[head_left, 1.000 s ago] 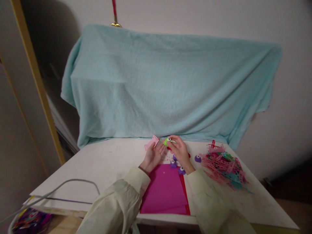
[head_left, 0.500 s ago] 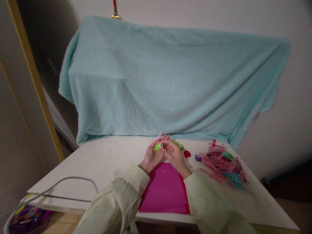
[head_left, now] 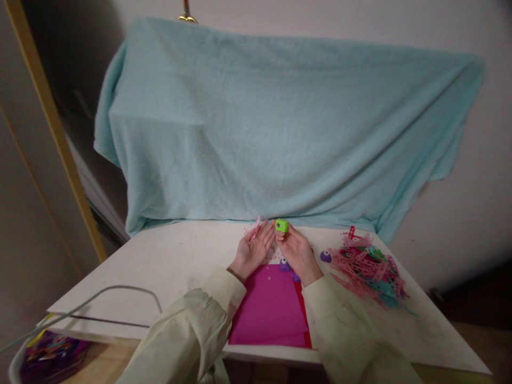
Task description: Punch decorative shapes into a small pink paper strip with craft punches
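In my right hand (head_left: 297, 249) is a small green paper punch (head_left: 281, 225), held up in the fingertips, with a dark hole on the side facing me. My left hand (head_left: 253, 249) lies open beside it, palm up, fingers stretched. A piece of pink paper (head_left: 257, 226) stands just behind the left fingers. Two purple punches show near my right wrist, one with a white eye (head_left: 284, 264) and one partly hidden (head_left: 296, 276). Tiny pink paper bits lie between the hands.
Magenta paper sheets (head_left: 268, 309) over red paper (head_left: 307, 338) lie at the table's front. To the right are another purple punch (head_left: 325, 256) and a heap of punched paper strips (head_left: 372, 272). A grey bent tube (head_left: 120, 288) crosses the left corner. A blue cloth (head_left: 280, 128) hangs behind.
The green punch has passed from over my left palm into my right fingers, raised and turned. My hands have moved apart and the left palm is bare. Purple punches now show by my right wrist.
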Tool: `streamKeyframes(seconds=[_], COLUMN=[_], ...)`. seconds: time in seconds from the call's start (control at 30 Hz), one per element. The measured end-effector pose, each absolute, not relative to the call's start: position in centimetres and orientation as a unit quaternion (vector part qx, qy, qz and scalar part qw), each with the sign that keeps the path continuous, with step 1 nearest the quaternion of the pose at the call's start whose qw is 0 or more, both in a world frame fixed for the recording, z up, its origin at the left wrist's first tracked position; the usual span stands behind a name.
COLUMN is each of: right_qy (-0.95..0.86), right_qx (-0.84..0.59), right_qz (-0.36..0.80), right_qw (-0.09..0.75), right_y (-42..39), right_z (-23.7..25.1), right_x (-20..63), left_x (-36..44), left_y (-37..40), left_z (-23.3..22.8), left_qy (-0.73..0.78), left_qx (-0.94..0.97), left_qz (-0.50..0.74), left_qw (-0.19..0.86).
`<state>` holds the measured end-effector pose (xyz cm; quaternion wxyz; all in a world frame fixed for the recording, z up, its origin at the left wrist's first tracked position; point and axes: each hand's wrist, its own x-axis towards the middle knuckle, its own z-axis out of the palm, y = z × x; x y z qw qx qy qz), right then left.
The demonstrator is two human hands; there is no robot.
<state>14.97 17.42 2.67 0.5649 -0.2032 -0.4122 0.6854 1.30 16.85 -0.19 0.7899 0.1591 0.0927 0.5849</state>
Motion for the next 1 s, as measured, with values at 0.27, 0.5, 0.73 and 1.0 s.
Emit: streamKeyframes(seconds=[0.27, 0.5, 0.73, 1.0], right_qy=[-0.451, -0.469, -0.594, -0.695], right_qx=[-0.231, -0.207, -0.356, -0.444], right_qz=[0.674, 0.658, 0.453, 0.257], right_qw=[0.538, 0.552, 0.561, 0.503], right_y=[17.4, 17.2, 17.7, 17.7], right_z=[2.6, 2.5, 1.6, 0.0], right_x=[15.1, 15.0, 15.3, 15.4], left_x=[1.5, 1.3, 0.6, 0.4], left_y=[16.6, 16.7, 17.4, 18.2], left_z=[-0.1, -0.3, -0.6, -1.9], left_qy=[0.113, 0.118, 0.138, 0.229], left_qx=[0.176, 0.178, 0.179, 0.202], left_qz=[0.579, 0.587, 0.637, 0.649], left_qw=[0.788, 0.781, 0.737, 0.697])
